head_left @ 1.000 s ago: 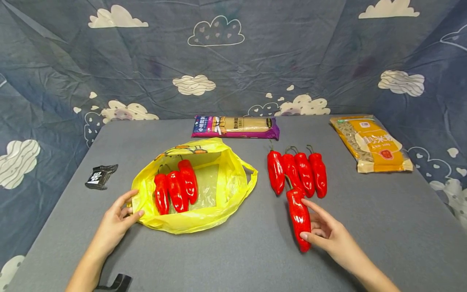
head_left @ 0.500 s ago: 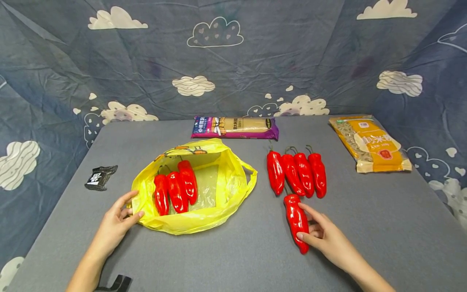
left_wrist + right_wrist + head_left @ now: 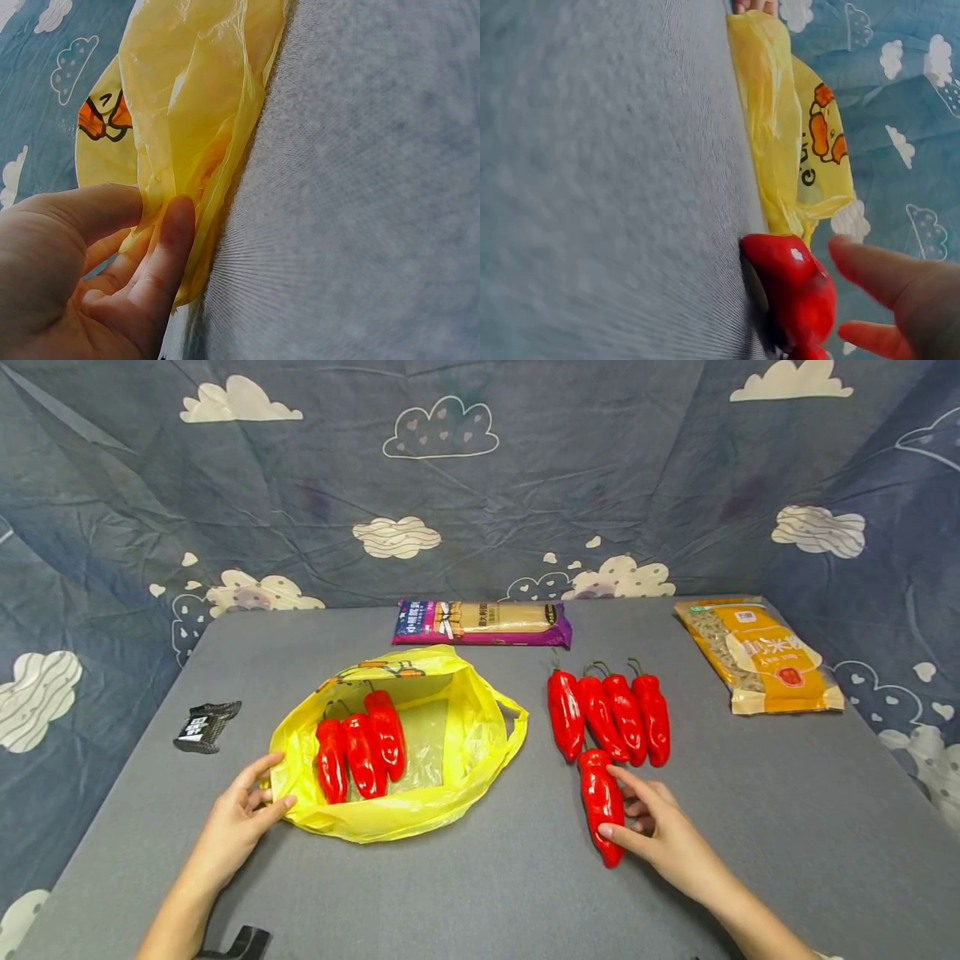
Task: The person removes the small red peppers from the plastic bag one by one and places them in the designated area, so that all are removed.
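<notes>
My left hand [image 3: 251,797] pinches the left edge of a yellow plastic bag [image 3: 412,814], thumb and fingers on the film; the left wrist view shows this grip [image 3: 135,262] closely. Three glossy red peppers [image 3: 363,756] lie inside the bag, whose mouth faces up. On the right, my right hand [image 3: 660,831] holds a red pepper [image 3: 602,806] low over the table between thumb and fingers. In the right wrist view this pepper [image 3: 791,289] appears beside the fingers. Its upper end reaches a row of several red peppers [image 3: 596,714] lying just behind.
A purple noodle pack [image 3: 483,622] lies at the back edge of the grey table [image 3: 480,902]. An orange food pack [image 3: 765,656] lies back right. A small black packet [image 3: 206,727] sits left of the bag, and a black strap-like piece [image 3: 247,941] is at the front left.
My right hand has moved left and slightly away from me, with the red pepper shifting along, closer to the row. My left hand and the bag stay where they were.
</notes>
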Demonstrator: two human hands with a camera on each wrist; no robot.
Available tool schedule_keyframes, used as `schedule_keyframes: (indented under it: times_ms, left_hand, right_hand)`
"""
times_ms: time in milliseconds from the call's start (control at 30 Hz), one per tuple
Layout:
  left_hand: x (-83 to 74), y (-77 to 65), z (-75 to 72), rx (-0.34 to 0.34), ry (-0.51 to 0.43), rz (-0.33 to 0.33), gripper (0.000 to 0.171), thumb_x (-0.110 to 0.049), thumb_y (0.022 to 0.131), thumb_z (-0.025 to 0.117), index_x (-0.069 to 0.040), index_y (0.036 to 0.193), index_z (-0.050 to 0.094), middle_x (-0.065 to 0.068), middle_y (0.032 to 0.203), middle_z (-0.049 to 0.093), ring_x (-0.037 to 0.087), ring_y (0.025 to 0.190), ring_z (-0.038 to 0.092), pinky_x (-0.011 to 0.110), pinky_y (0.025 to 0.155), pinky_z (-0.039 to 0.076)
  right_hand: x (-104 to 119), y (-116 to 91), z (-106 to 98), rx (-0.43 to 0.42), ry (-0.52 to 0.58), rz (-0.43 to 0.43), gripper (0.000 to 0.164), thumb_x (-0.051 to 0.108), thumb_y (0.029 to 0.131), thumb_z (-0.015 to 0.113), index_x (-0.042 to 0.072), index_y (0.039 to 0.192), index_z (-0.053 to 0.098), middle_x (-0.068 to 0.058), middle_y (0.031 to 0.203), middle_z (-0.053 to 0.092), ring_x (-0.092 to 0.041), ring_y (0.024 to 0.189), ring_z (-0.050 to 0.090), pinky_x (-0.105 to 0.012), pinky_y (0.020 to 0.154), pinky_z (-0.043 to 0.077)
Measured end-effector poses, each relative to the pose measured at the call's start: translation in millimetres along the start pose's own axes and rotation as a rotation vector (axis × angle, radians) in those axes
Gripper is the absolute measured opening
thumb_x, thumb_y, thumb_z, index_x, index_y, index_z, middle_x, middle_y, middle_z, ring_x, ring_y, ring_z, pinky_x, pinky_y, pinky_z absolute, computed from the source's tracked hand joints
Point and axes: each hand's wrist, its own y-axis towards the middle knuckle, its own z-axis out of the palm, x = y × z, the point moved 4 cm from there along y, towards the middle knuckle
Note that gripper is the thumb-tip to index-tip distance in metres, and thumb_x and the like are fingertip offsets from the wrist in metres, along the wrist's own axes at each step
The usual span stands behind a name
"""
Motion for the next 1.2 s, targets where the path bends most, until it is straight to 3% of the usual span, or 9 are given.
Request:
schedule_keyframes:
  times_ms: [200,433,567,767,900,1067,1200]
  left_hand:
    - [1.8,0.4,0.1,-0.005,0.009,-0.003,0.055,0.003,0.082,0.061,0.004,0.131,0.036,-0.007,0.11,0.044,-0.001,0.075,0.05,0.016,0.057,0.041]
    - [1.1,0.5,-0.4,0.0,-0.005,-0.002,0.055,0.004,0.082,0.06,0.004,0.131,0.035,0.0,0.105,0.044,0.0,0.075,0.051,0.016,0.057,0.042]
    - [0.1,0.3,-0.5,0.006,0.0,-0.003,0.055,0.004,0.082,0.061,0.004,0.131,0.035,0.002,0.102,0.046,0.0,0.074,0.051,0.017,0.056,0.042]
    - [0.2,0.9,-0.6,0.007,0.016,0.005,0.055,0.004,0.082,0.062,0.003,0.13,0.036,0.003,0.088,0.055,0.002,0.071,0.052,0.018,0.053,0.041]
    - [0.6,2.4,-0.5,0.003,0.028,0.006,0.055,0.004,0.081,0.062,0.002,0.131,0.037,0.003,0.085,0.056,0.002,0.069,0.052,0.019,0.051,0.04]
    - [0.3,2.6,-0.6,0.003,0.028,0.004,0.056,0.004,0.081,0.062,0.003,0.13,0.037,0.004,0.085,0.057,0.002,0.069,0.053,0.02,0.051,0.04]
    - [-0.4,2.3,-0.4,0.004,0.026,0.0,0.056,0.005,0.08,0.062,0.003,0.13,0.036,0.006,0.085,0.057,0.002,0.069,0.052,0.02,0.05,0.04]
  right_hand:
    - [22.4,10.0,-7.4,-0.054,-0.016,-0.058,0.067,0.011,0.069,0.078,0.01,0.127,0.046,-0.008,0.106,0.045,-0.018,0.089,0.046,-0.028,0.072,0.043]
    - [77.6,42.0,-2.8,-0.023,0.158,-0.175,0.07,0.01,0.072,0.076,0.016,0.131,0.04,0.001,0.123,0.042,-0.018,0.099,0.047,-0.028,0.083,0.04]
    - [104.8,67.4,15.4,0.039,0.246,-0.262,0.068,0.012,0.073,0.075,0.014,0.131,0.04,0.0,0.125,0.042,-0.016,0.102,0.046,-0.033,0.086,0.04]
    - [126.6,104.5,61.2,0.155,0.343,-0.361,0.063,0.012,0.073,0.075,0.011,0.128,0.044,-0.003,0.122,0.045,-0.016,0.101,0.047,-0.034,0.086,0.04]
    - [128.1,123.8,93.4,0.261,0.37,-0.34,0.063,0.013,0.075,0.074,0.008,0.129,0.042,-0.005,0.122,0.046,-0.022,0.101,0.048,-0.034,0.086,0.04]
    - [119.1,142.5,128.8,0.395,0.369,-0.253,0.063,0.016,0.078,0.071,0.009,0.132,0.039,-0.012,0.122,0.046,-0.03,0.101,0.048,-0.037,0.085,0.04]
    - [120.0,151.8,144.8,0.465,0.363,-0.198,0.062,0.015,0.079,0.07,0.008,0.132,0.039,-0.015,0.121,0.046,-0.029,0.099,0.049,-0.035,0.085,0.041]
